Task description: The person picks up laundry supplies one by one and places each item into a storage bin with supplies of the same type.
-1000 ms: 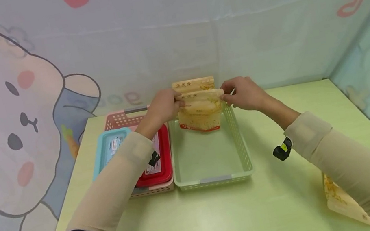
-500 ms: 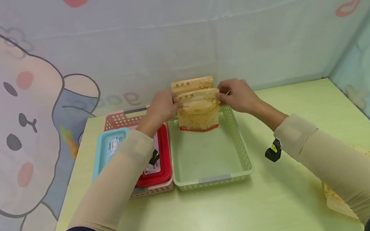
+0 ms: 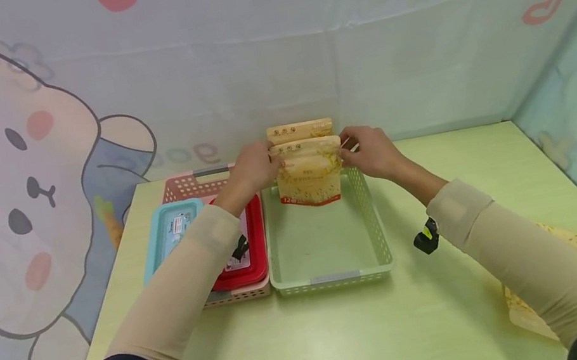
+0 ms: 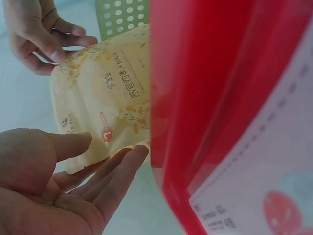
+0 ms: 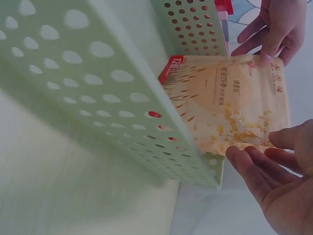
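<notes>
A yellow stand-up pouch (image 3: 309, 170) with a red bottom band stands upright in the back of the green basket (image 3: 335, 279). My left hand (image 3: 254, 165) pinches its left edge near the top, thumb in front and fingers behind, as the left wrist view shows on the pouch (image 4: 105, 98). At the opposite edge, my right hand (image 3: 372, 149) pinches the upper side between thumb and fingers. Just behind rises a second, similar pouch (image 3: 300, 130), only its top strip showing in the head view.
Left of the green basket, a pink basket (image 3: 185, 187) holds a red-lidded box (image 3: 257, 237) and a light-blue box (image 3: 159, 235), partly under the left forearm. Another yellow pouch (image 3: 526, 312) lies on the table at right, partly covered by the right forearm. A printed curtain (image 3: 417, 54) hangs behind.
The front pouch has shifted slightly left and sits straighter, its front smoother. My right hand and forearm have moved a little left, uncovering more of the pouch lying at right.
</notes>
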`<state>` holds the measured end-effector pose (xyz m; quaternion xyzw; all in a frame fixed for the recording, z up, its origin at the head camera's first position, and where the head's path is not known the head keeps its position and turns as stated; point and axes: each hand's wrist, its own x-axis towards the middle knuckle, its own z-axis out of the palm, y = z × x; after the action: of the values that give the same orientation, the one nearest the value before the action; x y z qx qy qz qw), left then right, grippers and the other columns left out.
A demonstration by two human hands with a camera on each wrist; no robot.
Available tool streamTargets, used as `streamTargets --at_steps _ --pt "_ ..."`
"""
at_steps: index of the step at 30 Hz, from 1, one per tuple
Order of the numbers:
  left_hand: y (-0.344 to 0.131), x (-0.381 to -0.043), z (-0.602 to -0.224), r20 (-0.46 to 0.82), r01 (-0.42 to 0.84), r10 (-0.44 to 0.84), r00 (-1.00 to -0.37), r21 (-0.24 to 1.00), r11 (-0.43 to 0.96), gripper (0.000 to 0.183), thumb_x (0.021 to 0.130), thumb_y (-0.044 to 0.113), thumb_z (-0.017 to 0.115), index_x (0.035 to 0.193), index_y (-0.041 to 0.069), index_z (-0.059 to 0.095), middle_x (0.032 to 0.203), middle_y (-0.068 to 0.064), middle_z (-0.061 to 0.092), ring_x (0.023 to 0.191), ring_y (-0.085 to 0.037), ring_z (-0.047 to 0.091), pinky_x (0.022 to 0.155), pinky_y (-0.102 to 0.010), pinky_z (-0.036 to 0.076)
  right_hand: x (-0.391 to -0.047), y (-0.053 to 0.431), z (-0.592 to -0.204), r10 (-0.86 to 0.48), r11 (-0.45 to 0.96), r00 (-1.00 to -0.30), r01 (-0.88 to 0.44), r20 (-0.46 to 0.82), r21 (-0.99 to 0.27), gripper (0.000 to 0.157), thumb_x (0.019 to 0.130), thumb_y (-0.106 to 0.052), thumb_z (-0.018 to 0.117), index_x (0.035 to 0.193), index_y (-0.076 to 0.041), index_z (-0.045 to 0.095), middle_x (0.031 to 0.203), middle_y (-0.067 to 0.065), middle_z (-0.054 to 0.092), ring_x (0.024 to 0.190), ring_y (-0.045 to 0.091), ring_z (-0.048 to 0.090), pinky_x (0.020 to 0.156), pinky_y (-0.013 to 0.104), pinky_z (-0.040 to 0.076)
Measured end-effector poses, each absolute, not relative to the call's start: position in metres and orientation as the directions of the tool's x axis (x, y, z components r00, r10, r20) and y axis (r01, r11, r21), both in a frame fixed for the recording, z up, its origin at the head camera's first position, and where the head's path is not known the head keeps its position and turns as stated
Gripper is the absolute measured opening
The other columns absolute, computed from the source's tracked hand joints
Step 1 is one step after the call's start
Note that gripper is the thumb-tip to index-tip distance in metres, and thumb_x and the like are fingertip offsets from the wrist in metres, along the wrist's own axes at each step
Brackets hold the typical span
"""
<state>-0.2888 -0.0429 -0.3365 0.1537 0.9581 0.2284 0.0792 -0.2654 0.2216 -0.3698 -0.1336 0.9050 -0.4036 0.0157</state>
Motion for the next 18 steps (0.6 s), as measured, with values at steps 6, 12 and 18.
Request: streamTargets --at_steps 6,12,18 --pt "-0.0434 -0.2856 -0.3334 -0.088 0.227 0.308 -0.947 0.494 0.840 0.060 0.110 0.025 0.057 0.160 -0.002 0.038 0.141 -0.021 0.061 0.112 -0.031 0.063 0.095 -0.043 0.055 -0.2654 0.2239 -0.3733 -0.255 0.643 -0.965 -0.213 0.057 -0.736 0.033 0.108 -0.016 0.061 0.133 0.005 0.060 0.121 0.023 0.072 0.102 0.037 0.076 0.085 0.046 0.062" --pt "-0.0426 -0.2854 -0.3336 -0.101 0.191 0.280 -0.955 0.514 0.836 0.067 0.110 0.028 0.059 0.162 -0.003 0.030 0.124 -0.020 0.066 0.100 -0.029 0.068 0.081 -0.041 0.058 -0.2645 0.2237 -0.3735 -0.263 0.630 -0.964 -0.208 0.046 -0.748 0.037 0.108 -0.017 0.062 0.136 0.008 0.058 0.124 0.025 0.071 0.104 0.036 0.075 0.086 0.045 0.062" --pt "-0.0417 -0.2871 -0.3356 -0.095 0.199 0.286 -0.954 0.512 0.835 0.073 0.109 0.029 0.060 0.163 -0.006 0.025 0.111 -0.019 0.067 0.101 -0.032 0.069 0.089 -0.046 0.058 -0.2635 0.2229 -0.3766 -0.285 0.641 -0.958 -0.217 0.034 -0.736 0.039 0.108 -0.017 0.062 0.138 0.008 0.057 0.129 0.025 0.068 0.111 0.038 0.071 0.088 0.047 0.060"
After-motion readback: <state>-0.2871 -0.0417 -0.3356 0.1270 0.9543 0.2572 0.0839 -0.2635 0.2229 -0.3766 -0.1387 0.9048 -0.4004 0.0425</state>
